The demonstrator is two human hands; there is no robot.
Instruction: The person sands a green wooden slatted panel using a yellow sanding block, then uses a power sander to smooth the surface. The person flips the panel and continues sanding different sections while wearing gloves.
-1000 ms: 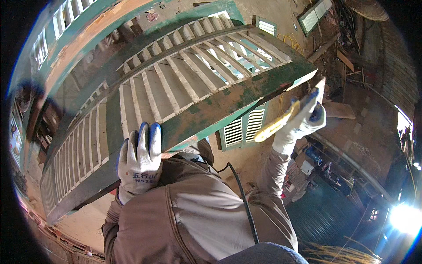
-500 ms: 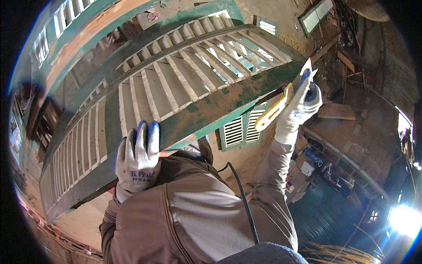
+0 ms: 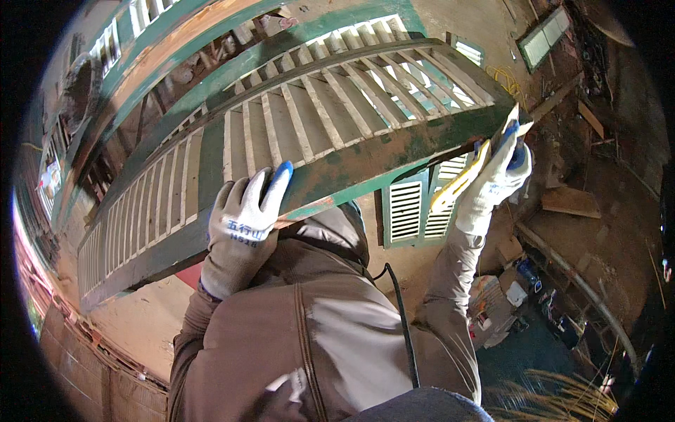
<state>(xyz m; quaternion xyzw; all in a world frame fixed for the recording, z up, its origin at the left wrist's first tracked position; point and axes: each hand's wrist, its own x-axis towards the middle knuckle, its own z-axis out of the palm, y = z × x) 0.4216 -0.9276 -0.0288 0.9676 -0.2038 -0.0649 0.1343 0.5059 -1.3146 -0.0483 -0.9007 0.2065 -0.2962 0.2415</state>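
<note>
one shutter (image 3: 330, 167) | edge under left hand (image 3: 242, 225) | corner beside right hand (image 3: 500, 176)

Passage: open air to the right of the right hand (image 3: 499, 177), as far as a brown board (image 3: 571, 202) lower down; a second gap between both hands, below the near edge of the louvred panel (image 3: 373, 153). Obstacles: that panel's slats and frame, directly ahead of the left hand (image 3: 246, 219) and touching it; the yellow-handled tool (image 3: 458, 186) just left of the right hand; a dark cable (image 3: 402, 313) between the forearms.
</note>
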